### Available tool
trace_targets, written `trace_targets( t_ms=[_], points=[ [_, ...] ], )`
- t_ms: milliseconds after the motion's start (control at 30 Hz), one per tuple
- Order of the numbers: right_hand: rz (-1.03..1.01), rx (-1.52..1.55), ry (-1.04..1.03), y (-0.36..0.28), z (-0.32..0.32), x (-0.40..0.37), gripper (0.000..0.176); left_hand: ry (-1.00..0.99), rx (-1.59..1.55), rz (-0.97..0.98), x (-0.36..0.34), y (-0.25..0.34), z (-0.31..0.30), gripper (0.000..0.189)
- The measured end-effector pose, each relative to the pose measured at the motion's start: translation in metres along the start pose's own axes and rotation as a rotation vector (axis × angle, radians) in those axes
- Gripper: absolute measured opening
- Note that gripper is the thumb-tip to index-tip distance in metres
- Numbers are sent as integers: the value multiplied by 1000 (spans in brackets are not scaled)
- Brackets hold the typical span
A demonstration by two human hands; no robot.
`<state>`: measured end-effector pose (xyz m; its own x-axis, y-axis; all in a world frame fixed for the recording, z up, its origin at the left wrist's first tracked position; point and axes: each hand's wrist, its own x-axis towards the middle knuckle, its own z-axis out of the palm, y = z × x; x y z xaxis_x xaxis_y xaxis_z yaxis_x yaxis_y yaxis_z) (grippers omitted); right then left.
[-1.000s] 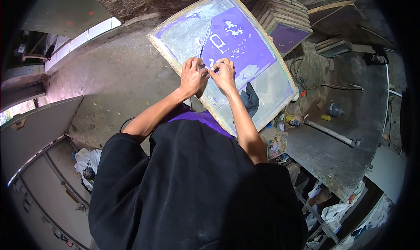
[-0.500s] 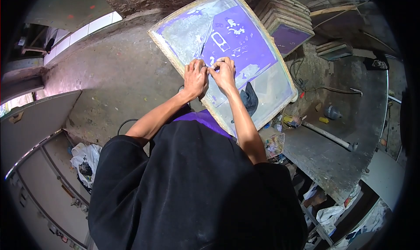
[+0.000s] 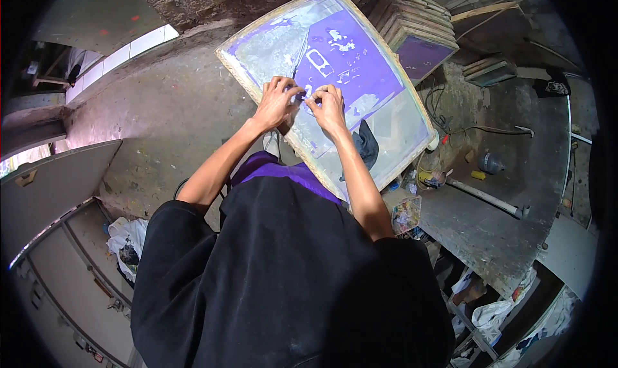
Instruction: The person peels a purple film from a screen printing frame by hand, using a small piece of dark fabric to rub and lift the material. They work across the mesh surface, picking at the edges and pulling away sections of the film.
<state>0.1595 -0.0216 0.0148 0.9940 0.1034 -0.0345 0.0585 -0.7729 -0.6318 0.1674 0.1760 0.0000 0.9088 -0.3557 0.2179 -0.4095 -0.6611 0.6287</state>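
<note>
Squarely on the purple middle of the printing screen [image 3: 376, 78], which lies tilted across the grey tabletop [image 3: 180, 110], the left hand [image 3: 275, 104] and right hand [image 3: 328, 107] meet. Their fingertips are bunched against the mesh, and what they pinch is too small to tell. Such fine picking probably wants short, flat pulls, sparing the mesh. A dark cloth [image 3: 365, 142] lies beside the right wrist.

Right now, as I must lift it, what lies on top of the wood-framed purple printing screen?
On the screen: the left hand and right hand, meeting mid-mesh, and a dark crumpled cloth. The hands hide whatever lies beneath them.
</note>
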Motion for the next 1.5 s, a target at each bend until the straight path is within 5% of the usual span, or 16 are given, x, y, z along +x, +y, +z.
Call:
trace_targets(
  t_ms=[233, 900, 1167, 1500],
  points=[
    [-51, -52, 60, -1, 3, -5, 15, -226, 110, 182, 25, -12, 10, 26],
    [-225, -202, 174, -6, 26, -34, 17, -142, 369, 584, 27, -27, 9, 21],
    [-218, -228, 149, -3, 26, -27, 18, -214, 108, 295, 25, -24, 5, 25],
    [-161, -114, 119, -1, 19, -18, 18, -182, -40, 194, 12, -10, 4, 38]
  ],
)
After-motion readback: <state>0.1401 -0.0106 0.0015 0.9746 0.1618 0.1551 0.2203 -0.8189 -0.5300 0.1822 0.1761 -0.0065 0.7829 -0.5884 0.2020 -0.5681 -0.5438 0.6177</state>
